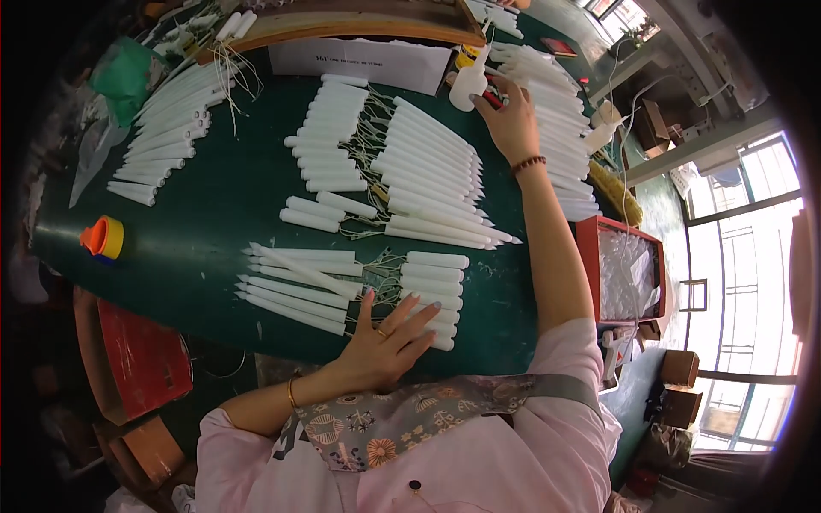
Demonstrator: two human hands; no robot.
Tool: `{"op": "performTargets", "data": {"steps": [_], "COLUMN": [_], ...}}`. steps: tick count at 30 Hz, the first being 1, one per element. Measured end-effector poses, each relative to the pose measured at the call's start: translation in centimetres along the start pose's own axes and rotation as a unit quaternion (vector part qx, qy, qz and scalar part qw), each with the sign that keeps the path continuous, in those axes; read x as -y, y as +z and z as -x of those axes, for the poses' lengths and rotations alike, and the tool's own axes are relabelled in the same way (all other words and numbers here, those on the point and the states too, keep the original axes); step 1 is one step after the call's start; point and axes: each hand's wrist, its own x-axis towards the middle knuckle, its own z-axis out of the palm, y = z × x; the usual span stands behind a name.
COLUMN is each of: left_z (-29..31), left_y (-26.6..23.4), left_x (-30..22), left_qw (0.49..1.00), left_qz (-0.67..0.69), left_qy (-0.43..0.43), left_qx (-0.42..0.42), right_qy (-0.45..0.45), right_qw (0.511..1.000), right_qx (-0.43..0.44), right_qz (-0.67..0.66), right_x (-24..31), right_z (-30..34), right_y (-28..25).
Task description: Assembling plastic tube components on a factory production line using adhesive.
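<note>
My left hand (pixel 389 342) lies with fingers spread over a row of short white tubes (pixel 434 275) near the table's front. Thin pale wires join these tubes to pointed white taper sticks (pixel 301 295) on the left; they look like electric candles. One taper lies slantwise over the others. My right hand (pixel 511 120) is stretched to the far right, its thumb and fingers curled round a small red and dark thing (pixel 491 91) whose kind is mostly hidden. Just left of those fingers stands a white squeeze bottle (pixel 467 88) with a narrow nozzle.
More wired tapers (pixel 428 162) lie mid-table on the green tabletop (pixel 214 231). Further piles flank them, at left (pixel 171 128) and right (pixel 547 128). An orange-yellow tape roll (pixel 106 237) sits left. A wooden tray (pixel 359 27) rests behind; a red box (pixel 590 265) with plastic bags stands right.
</note>
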Motion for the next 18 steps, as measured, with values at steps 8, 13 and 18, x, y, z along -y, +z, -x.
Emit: {"op": "performTargets", "data": {"steps": [8, 13, 18], "left_z": [-1.3, -7.5, -13.5], "left_y": [-2.7, -8.1, -6.7], "left_x": [1.6, 6.1, 6.7], "left_qw": [0.987, 0.963, 0.931], "left_qz": [0.141, 0.203, 0.339], "left_qy": [0.045, -0.143, -0.128], "left_qx": [-0.059, -0.105, -0.050], "right_qy": [0.136, -0.031, -0.043], "right_qw": [0.987, 0.974, 0.945], "right_qx": [0.068, 0.201, 0.279], "right_qz": [0.047, -0.099, -0.163], "right_x": [-6.3, 3.4, 10.2], "right_z": [-2.7, 6.4, 13.9], "right_y": [4.5, -4.2, -11.2]}}
